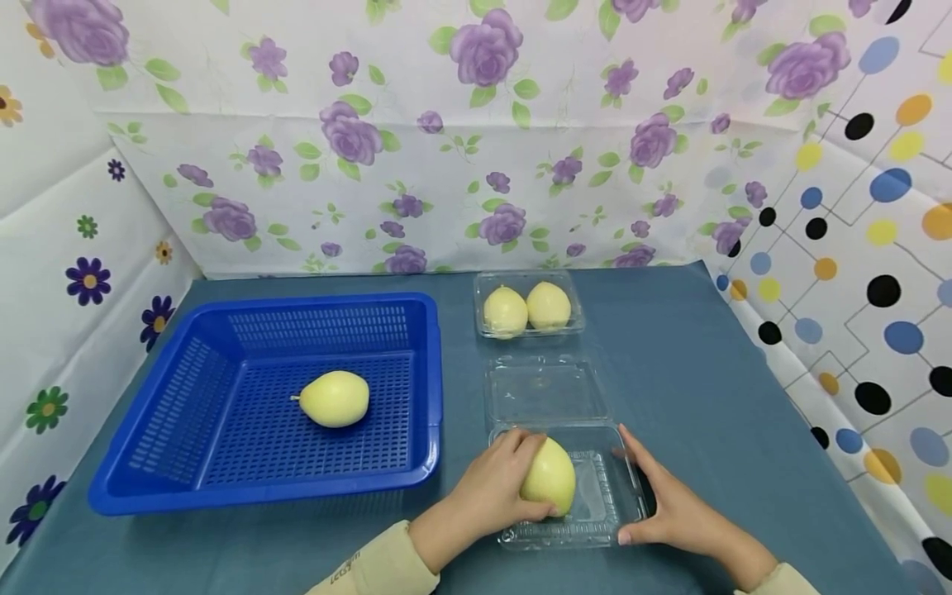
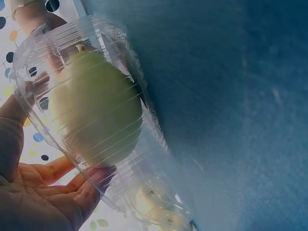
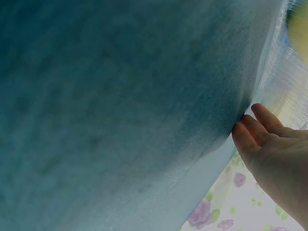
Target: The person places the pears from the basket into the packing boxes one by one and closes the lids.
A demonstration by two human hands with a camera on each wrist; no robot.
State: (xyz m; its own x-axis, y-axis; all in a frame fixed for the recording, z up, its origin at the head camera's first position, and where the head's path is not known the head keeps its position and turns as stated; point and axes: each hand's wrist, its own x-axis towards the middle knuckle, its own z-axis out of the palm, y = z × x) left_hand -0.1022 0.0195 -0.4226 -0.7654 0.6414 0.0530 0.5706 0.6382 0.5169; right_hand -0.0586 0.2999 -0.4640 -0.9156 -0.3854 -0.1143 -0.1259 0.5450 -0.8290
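The left hand (image 1: 497,487) grips a pear (image 1: 554,476); the right hand (image 1: 673,506), fingers wide, touches the clear container (image 1: 597,494) around it. A blue basket (image 1: 260,493) sits left.

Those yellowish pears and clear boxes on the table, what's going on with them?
A person is handling them with bare hands. The left hand grips one pear in the left part of an open plastic box, while the right hand touches that box's right side. Farther back, a second clear box contains two pears. To the left, a single pear lies in the blue basket.
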